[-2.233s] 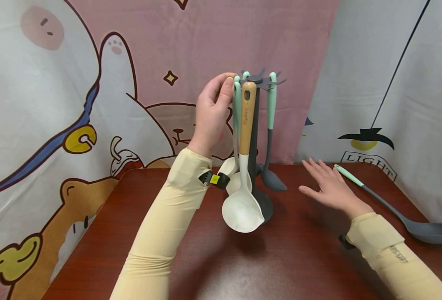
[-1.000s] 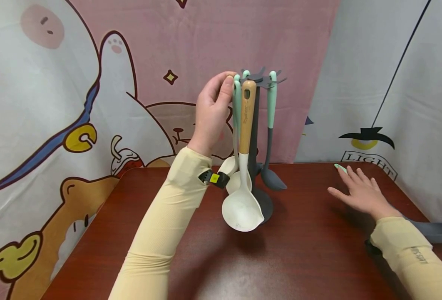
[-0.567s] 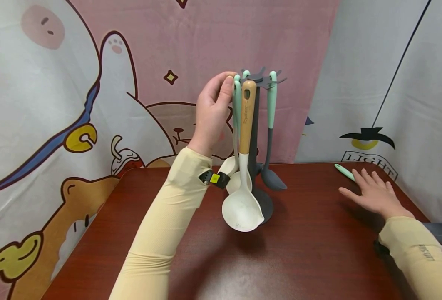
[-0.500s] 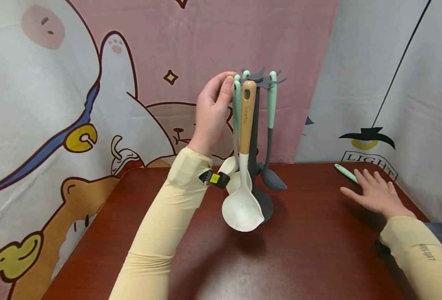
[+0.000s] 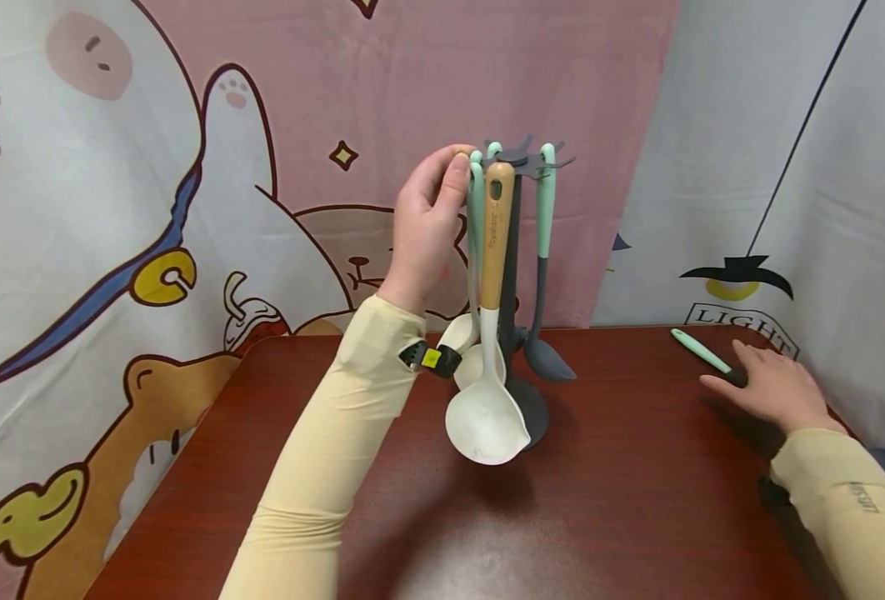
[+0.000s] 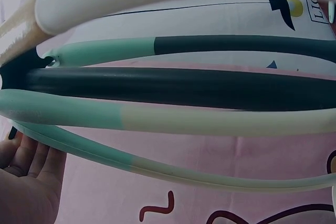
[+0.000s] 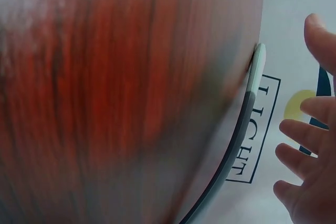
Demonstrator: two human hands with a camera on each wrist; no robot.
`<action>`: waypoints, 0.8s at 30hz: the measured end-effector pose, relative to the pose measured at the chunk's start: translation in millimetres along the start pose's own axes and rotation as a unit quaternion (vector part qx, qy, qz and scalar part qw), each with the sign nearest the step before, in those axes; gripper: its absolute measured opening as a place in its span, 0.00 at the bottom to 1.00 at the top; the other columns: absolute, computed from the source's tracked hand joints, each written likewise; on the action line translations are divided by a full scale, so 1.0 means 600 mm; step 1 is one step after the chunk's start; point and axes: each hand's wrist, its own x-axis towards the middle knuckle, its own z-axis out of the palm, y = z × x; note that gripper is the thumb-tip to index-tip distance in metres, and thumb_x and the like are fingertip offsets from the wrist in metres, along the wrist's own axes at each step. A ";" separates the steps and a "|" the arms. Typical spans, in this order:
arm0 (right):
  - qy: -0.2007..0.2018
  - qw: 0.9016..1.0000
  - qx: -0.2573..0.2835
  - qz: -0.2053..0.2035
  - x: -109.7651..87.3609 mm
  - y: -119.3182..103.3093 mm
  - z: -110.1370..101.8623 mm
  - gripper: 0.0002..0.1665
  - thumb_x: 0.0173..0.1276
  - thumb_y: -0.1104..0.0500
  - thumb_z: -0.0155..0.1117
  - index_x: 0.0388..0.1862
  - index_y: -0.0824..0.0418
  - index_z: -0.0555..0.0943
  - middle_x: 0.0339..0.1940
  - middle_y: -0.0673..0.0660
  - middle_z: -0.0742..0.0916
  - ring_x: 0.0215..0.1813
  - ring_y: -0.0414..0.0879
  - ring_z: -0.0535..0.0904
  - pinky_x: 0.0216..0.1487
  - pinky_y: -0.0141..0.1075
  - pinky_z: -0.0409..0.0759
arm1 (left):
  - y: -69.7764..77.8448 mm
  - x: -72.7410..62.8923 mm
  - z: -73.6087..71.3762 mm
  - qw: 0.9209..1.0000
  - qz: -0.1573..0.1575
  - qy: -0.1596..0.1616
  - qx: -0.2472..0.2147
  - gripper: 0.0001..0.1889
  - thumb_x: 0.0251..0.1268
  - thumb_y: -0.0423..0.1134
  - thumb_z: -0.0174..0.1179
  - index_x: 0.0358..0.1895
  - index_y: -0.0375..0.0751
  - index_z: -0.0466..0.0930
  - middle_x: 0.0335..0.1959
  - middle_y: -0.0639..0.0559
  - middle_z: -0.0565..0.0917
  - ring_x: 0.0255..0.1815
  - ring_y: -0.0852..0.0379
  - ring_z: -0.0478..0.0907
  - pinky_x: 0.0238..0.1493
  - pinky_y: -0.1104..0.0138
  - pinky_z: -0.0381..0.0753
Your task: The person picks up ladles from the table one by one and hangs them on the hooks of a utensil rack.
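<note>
A dark grey utensil rack (image 5: pixel 534 412) stands mid-table. On its near side hangs a white ladle (image 5: pixel 485 422) with a wooden handle. Mint-handled utensils hang around the post, including a dark grey one (image 5: pixel 550 360) on the right and pale-headed ones on the left. My left hand (image 5: pixel 426 221) pinches at the rack's top left, by a hook and a mint handle end; the exact contact is partly hidden. My right hand (image 5: pixel 778 385) hovers over a long grey spoon (image 5: pixel 701 350) lying at the table's right, fingers apart from it in the right wrist view and covering its middle in the head view.
The reddish-brown wooden table (image 5: pixel 607 508) has its right edge just beyond the spoon. A printed cartoon cloth (image 5: pixel 562 75) hangs behind the table, and a pale cloth (image 5: pixel 855 250) closes off the right side.
My right hand has moved right, from beside the spoon to over its shaft, with the fingers now bending downward. The left hand and the rack have stayed put.
</note>
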 end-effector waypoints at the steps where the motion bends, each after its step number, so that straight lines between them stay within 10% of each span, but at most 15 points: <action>1: 0.003 1.000 0.001 0.000 0.000 0.002 -0.001 0.60 0.68 0.31 0.57 0.71 0.82 0.55 0.65 0.85 0.64 0.64 0.80 0.57 0.61 0.72 0.53 | 0.000 0.000 0.000 1.000 0.001 0.000 0.000 0.16 0.79 0.37 0.48 0.58 0.30 0.76 0.48 0.44 0.80 0.46 0.54 0.77 0.52 0.65 0.77; 24: -0.033 0.997 0.005 0.068 -0.004 0.022 -0.022 0.42 0.62 0.49 0.70 0.55 0.84 0.69 0.50 0.85 0.73 0.48 0.78 0.71 0.47 0.68 0.71 | -0.001 -0.003 0.000 1.000 0.011 -0.002 -0.001 0.16 0.79 0.37 0.48 0.58 0.29 0.76 0.47 0.45 0.80 0.46 0.55 0.77 0.51 0.64 0.77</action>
